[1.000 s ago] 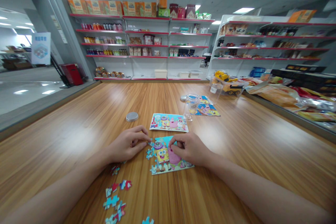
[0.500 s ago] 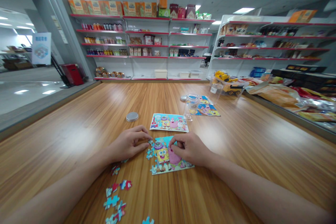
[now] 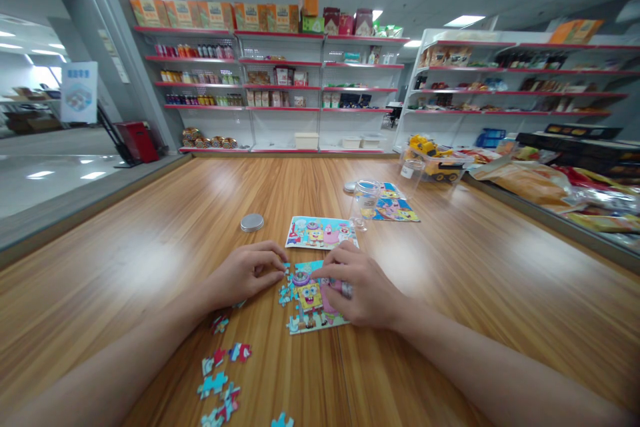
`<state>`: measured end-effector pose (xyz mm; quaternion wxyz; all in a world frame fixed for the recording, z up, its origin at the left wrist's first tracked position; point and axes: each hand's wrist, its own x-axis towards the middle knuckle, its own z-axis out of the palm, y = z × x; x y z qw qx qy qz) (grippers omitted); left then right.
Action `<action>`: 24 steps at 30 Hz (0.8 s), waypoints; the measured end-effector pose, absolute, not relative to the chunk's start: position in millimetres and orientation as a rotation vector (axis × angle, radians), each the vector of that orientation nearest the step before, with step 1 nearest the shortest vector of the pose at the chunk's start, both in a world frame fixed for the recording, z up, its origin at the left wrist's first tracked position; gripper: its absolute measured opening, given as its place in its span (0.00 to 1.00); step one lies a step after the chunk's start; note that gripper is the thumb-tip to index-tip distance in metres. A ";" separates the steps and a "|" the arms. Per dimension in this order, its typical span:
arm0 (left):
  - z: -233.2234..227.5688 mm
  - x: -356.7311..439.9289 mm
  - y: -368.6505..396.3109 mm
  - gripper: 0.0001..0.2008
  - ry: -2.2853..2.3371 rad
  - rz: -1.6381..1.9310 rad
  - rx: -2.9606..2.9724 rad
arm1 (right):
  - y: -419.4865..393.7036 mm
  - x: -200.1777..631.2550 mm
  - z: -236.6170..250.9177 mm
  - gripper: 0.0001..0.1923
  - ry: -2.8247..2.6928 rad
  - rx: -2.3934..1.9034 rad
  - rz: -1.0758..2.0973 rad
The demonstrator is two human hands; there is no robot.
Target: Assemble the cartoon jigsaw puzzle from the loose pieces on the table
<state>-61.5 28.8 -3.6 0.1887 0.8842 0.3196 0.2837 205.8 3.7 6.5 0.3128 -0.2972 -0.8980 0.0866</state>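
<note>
Right hand (image 3: 361,287) now spread flat over upper right of half-built cartoon puzzle (image 3: 311,299) on wooden table (image 3: 450,267), no longer pinching its top edge. Left hand (image 3: 245,273) unmoved, fingertips pinched together at puzzle's ragged left edge; held piece not discernible. Loose pieces (image 3: 223,373) near left forearm.

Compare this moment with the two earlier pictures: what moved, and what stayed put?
The right hand has slid left and forward across the half-built puzzle, now covering its right part with fingers spread flat. The left hand stays at the puzzle's left edge, fingertips pinched at a piece there; whether it grips it is unclear. The loose pieces, reference picture, metal lid and clear jar have not moved.
</note>
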 end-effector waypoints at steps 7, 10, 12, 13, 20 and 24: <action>-4.0 -61.3 30.6 0.07 0.902 0.828 2.463 | 3.7 204.4 2.9 0.14 -2.422 -0.815 0.227; -3.9 -62.1 30.3 0.08 0.973 0.802 2.469 | 4.5 204.0 2.7 0.14 -2.401 -0.836 0.233; -4.0 -62.5 29.9 0.09 1.034 0.776 2.469 | 4.7 204.0 3.3 0.13 -2.398 -0.844 0.236; -4.1 -62.5 29.7 0.10 1.056 0.767 2.467 | 4.8 204.0 3.6 0.14 -2.399 -0.849 0.237; -6.5 -61.2 29.1 0.09 1.076 0.791 2.509 | 5.2 204.3 4.2 0.13 -2.409 -0.870 0.251; -6.7 -60.8 28.4 0.09 1.066 0.806 2.539 | 5.2 204.3 4.3 0.14 -2.405 -0.869 0.252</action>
